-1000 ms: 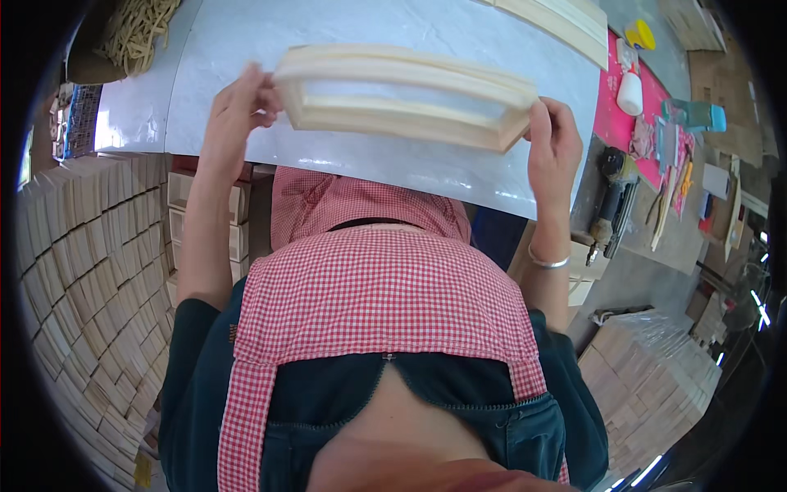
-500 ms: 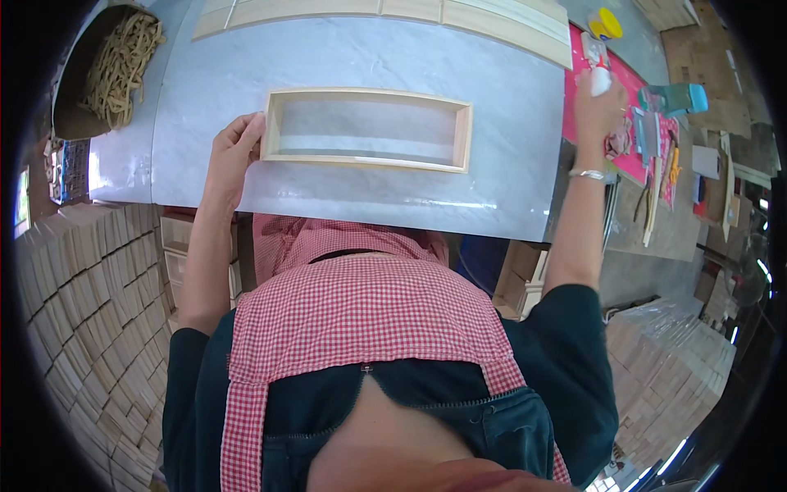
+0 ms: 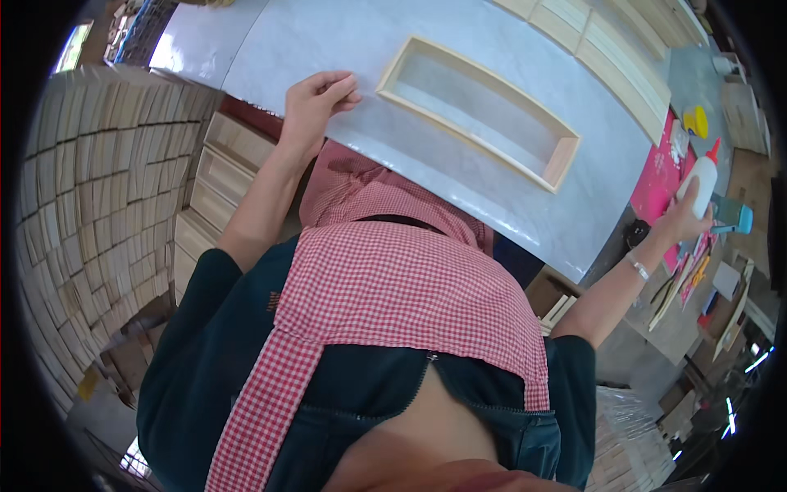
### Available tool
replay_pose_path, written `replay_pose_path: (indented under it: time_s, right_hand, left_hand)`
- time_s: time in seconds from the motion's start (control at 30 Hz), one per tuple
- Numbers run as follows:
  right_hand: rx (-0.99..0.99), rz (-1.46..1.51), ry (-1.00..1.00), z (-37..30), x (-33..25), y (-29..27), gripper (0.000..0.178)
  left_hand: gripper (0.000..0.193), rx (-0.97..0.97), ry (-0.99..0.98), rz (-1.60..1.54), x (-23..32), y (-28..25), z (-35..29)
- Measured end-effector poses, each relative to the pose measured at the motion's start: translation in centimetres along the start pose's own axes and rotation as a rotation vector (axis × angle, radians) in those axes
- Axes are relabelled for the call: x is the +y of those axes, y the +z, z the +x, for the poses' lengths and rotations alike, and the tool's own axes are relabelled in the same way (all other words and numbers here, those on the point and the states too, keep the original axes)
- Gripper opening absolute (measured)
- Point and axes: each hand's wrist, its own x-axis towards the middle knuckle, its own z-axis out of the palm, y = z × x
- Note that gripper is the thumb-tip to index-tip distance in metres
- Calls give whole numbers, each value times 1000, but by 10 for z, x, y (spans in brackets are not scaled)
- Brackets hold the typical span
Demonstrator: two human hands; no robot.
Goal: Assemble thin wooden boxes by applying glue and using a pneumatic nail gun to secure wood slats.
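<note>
A long rectangular frame of pale wood (image 3: 561, 162) rests on the marbled grey tabletop (image 3: 377, 135). Just left of its near-left corner is my left hand (image 3: 318, 100), clear of the wood, with the fingers curled together and nothing seen in them. On the far right, my right hand (image 3: 687, 217) grips a white squeeze bottle (image 3: 701, 176) with a pointed red nozzle, held tilted with the nozzle up. My fingers cover the lower part of the bottle.
Pale wooden panels (image 3: 602, 61) lie along the table's far side. A yellow tub (image 3: 695, 121), a pink sheet (image 3: 653, 193) and a teal-capped container (image 3: 734, 215) are on the right. Stacked wood pieces (image 3: 90, 221) rise at left, beside wooden boxes (image 3: 221, 176).
My left hand has let go of the frame's left end. My right hand has lifted the white bottle. The view has turned, so the frame now appears slanted and farther right.
</note>
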Motion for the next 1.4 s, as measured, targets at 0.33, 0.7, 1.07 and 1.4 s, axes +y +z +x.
replay_pose_path:
  time_s: [0.33,0.7,1.07,1.4]
  right_hand:
    - [-690,213,-116,-234,-67,37,48]
    - [-978,293,-212,-287,-101,75,58]
    - [-948,217,-350,-280,-104,89,59]
    - [-870,174,-437,-271,-108,107,56]
  left_hand:
    - [19,-4,6,-33,-6,-4,13]
    - [19,172,813,589,-50,-16,23]
    - [19,177,825,620,-49,-13,23]
    - [19,180,810,636,-48,-12,21]
